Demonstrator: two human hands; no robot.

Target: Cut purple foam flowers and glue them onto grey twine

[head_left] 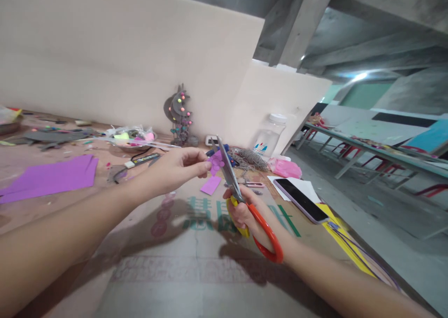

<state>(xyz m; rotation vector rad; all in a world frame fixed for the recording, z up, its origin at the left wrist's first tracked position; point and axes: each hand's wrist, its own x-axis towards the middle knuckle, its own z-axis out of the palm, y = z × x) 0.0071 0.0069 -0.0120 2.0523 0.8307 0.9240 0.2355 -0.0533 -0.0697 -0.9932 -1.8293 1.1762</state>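
Observation:
Between the thumb and fingers of my left hand (180, 168) is a small purple paper cutout (216, 161) with a scalloped, flower-like outline. My right hand (250, 208) grips scissors (229, 171) with one orange and one yellow handle loop. The blades are parted and point up and away, right beside the cutout; whether they touch it I cannot tell. Below the cutout, a purple paper scrap (210, 185) lies on the cardboard (168, 271), which has green and red printing.
Purple sheets (52, 178) lie at left, near a bowl (131, 143) of coloured bits. A moon-shaped decoration (178, 115) leans against the board. A clear bottle (269, 134), grey yarn (250, 159), a pink bag (285, 167) and a phone (300, 200) sit at right, near the table edge.

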